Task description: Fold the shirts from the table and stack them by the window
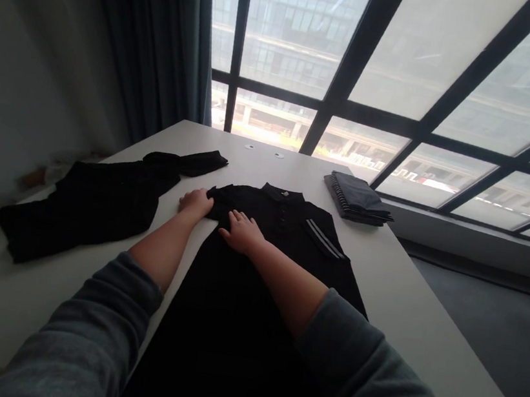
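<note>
A black polo shirt [248,326] lies spread front side up on the white table, its collar toward the window. Two pale stripes run along its right-hand sleeve [323,239], which is folded in over the body. With closed fingers, my left hand [196,204] grips the end of the other sleeve, which sticks out to the left. My right hand [242,231] rests flat on the chest of the shirt near that sleeve's seam, fingers stretched out.
Another black garment [108,204] lies loosely spread on the left of the white table [403,334]. At the right edge sits a stack of folded dark clothes [360,198]. Two small white discs [279,155] are at the far end, before the window. A dark curtain [164,35] hangs at left.
</note>
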### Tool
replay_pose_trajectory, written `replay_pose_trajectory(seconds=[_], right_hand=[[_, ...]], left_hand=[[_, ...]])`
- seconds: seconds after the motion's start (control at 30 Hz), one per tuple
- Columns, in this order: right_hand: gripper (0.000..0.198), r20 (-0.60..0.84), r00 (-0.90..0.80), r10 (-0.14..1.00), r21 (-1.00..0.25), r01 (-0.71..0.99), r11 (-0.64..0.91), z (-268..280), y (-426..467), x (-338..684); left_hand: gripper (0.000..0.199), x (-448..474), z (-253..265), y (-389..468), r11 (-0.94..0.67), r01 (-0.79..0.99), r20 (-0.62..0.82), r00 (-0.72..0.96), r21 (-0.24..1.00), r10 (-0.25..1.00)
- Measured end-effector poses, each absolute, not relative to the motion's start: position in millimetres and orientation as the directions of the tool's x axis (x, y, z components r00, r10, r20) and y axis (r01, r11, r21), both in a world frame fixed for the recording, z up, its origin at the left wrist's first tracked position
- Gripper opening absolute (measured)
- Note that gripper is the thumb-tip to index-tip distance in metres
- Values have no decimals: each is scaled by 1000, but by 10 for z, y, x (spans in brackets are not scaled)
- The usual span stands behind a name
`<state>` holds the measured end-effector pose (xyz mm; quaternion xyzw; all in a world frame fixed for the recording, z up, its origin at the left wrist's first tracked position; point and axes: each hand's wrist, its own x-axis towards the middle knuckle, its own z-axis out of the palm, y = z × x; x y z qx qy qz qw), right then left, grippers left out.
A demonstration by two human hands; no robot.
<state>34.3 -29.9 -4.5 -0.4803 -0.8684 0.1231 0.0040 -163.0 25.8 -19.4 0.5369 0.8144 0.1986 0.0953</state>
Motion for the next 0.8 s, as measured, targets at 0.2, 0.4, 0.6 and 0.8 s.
replay_pose_trajectory(seconds=[0.2, 0.4, 0.6, 0.8], right_hand=[[75, -90, -498, 863, -225, 854, 469, -91, -313, 355], [66, -7, -533, 846, -198, 830, 522, -64, -398, 292], [61, -21, -560, 828, -167, 819, 550, -130, -488, 241], [58, -30, -597, 801, -218, 786, 578, -63, -532, 166]], left_hand=[[42, -1543, -11, 356, 259, 801, 154, -396, 539, 905], [31, -1443, 255, 387, 193, 772, 198, -382, 606, 903], [37, -1370, 312, 365, 116, 758, 207, -317, 642, 926], [49, -1308, 316, 335, 67, 770, 219, -262, 634, 940]])
